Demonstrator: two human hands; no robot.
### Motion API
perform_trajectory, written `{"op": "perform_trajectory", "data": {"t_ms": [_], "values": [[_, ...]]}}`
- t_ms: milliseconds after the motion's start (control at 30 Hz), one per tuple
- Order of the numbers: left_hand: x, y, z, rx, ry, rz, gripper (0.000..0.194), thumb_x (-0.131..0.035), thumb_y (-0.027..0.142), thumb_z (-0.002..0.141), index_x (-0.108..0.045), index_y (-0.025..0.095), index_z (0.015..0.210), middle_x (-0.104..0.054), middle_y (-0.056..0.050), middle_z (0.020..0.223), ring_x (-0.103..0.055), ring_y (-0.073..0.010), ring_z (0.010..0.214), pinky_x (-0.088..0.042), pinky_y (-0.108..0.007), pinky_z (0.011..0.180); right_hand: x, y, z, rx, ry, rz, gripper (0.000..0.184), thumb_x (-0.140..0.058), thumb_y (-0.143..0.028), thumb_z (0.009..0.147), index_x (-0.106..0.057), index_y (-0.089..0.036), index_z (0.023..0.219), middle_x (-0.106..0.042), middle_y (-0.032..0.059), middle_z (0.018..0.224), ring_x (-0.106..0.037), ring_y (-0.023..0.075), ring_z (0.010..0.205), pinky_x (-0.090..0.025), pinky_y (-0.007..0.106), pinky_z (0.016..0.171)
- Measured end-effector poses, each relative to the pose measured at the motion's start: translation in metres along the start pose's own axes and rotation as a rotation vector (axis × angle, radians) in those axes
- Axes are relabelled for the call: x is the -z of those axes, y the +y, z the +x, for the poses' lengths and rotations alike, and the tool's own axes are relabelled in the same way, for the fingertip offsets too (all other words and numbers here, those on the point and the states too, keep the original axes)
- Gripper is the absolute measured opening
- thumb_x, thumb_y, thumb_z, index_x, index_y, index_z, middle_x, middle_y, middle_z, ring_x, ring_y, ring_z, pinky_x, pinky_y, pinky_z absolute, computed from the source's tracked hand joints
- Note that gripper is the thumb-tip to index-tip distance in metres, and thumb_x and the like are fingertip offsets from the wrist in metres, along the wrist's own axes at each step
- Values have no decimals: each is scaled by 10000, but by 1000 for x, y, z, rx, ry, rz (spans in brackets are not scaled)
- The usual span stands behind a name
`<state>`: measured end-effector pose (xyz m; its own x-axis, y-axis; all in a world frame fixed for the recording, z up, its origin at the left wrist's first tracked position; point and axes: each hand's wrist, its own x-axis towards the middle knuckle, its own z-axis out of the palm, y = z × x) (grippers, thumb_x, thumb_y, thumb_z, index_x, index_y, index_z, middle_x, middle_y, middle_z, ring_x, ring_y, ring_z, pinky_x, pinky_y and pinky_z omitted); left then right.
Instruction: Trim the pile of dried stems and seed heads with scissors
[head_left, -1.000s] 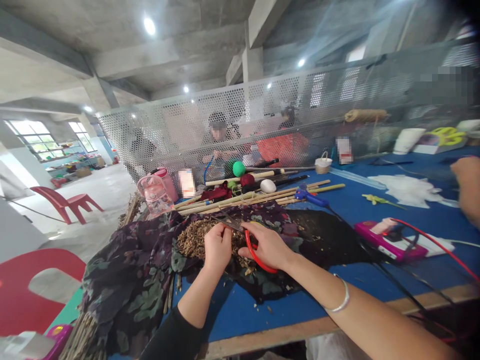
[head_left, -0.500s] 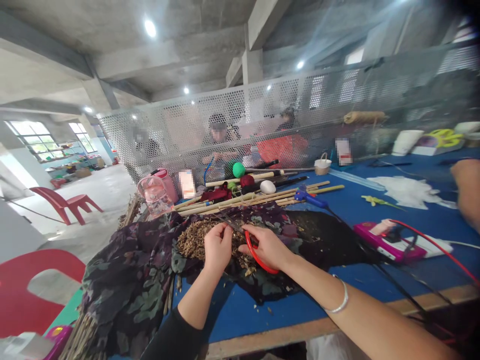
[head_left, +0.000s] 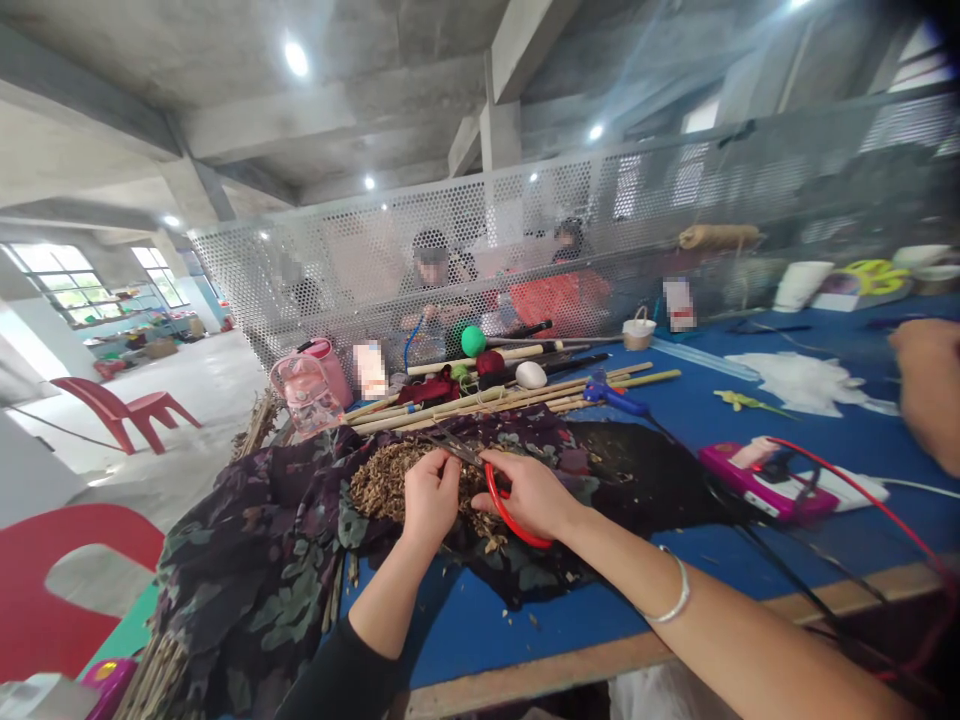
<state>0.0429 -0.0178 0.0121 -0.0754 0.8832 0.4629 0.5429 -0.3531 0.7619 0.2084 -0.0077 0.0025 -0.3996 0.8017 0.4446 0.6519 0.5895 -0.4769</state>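
We have right grip (head_left: 525, 495) clamped on red-handled scissors (head_left: 493, 487); left grip (head_left: 433, 497) pinched together beside blades (head_left: 466, 454), can't tell on what; brown pile (head_left: 382, 480) at its 10 o'clock

Below your fingers (head_left: 447, 476), a blue tabletop (head_left: 450, 622) carries dark floral cloth (head_left: 255, 560); wooden sticks (head_left: 442, 407) lie beyond them, a magenta power strip (head_left: 772, 488) to their right.
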Motion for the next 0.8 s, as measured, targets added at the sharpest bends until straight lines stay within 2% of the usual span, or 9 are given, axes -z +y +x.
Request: {"op": "perform_trajectory", "data": {"t_ms": [200,300,433,500,567,667,733,800], "values": [[-2,-1,1,53,-31,-45,287,-434,319,812,-641,150,707,-527,27,583,-427,-100,565,-314,-202,544,0,0,-1,-44,-35,23,462,-598,-467,741,-566,-204,1120,-675,60,837,-628,202,719,-451,269,632],[-3,0,1,97,-25,-49,286,-441,316,799,-619,149,649,-507,32,552,-416,-98,546,-307,-205,533,-2,-1,0,-41,-7,14,460,-607,-474,732,-575,-211,1109,-680,68,884,-634,215,767,-455,276,649],[-4,-1,1,175,-38,-19,283,-479,329,775,-600,151,591,-521,26,528,-430,-103,528,-321,-217,541,-5,1,1,-28,33,30,495,-619,-467,721,-566,-197,1133,-667,98,996,-627,241,894,-466,310,751],[-4,-4,3,197,-29,-35,260,-511,345,760,-612,150,622,-551,12,554,-458,-111,544,-344,-225,555,-5,3,2,-27,45,41,504,-610,-455,731,-552,-188,1154,-661,105,1014,-623,239,908,-466,313,766],[-5,-7,6,243,9,-154,196,-516,303,762,-635,148,753,-587,-4,623,-496,-116,571,-374,-228,565,-4,4,3,-35,64,46,490,-598,-444,743,-549,-183,1155,-660,102,1014,-621,232,898,-466,313,764],[-8,-12,10,368,64,-489,212,-472,150,760,-601,141,928,-623,-35,762,-557,-107,620,-431,-222,580,-4,4,4,-63,87,40,469,-584,-434,753,-553,-170,1140,-670,93,961,-623,224,853,-467,310,733],[-11,-13,12,458,76,-677,190,-473,89,751,-586,129,898,-632,-54,807,-595,-98,663,-464,-217,621,-4,4,4,-80,93,34,463,-582,-428,753,-555,-164,1133,-676,82,895,-623,218,803,-467,303,692],[-12,-11,12,544,61,-776,140,-498,81,761,-571,122,873,-642,-69,828,-620,-92,692,-480,-209,649,-4,3,4,-83,101,48,453,-587,-415,749,-557,-165,1126,-675,74,869,-620,210,771,-467,297,669]]}}
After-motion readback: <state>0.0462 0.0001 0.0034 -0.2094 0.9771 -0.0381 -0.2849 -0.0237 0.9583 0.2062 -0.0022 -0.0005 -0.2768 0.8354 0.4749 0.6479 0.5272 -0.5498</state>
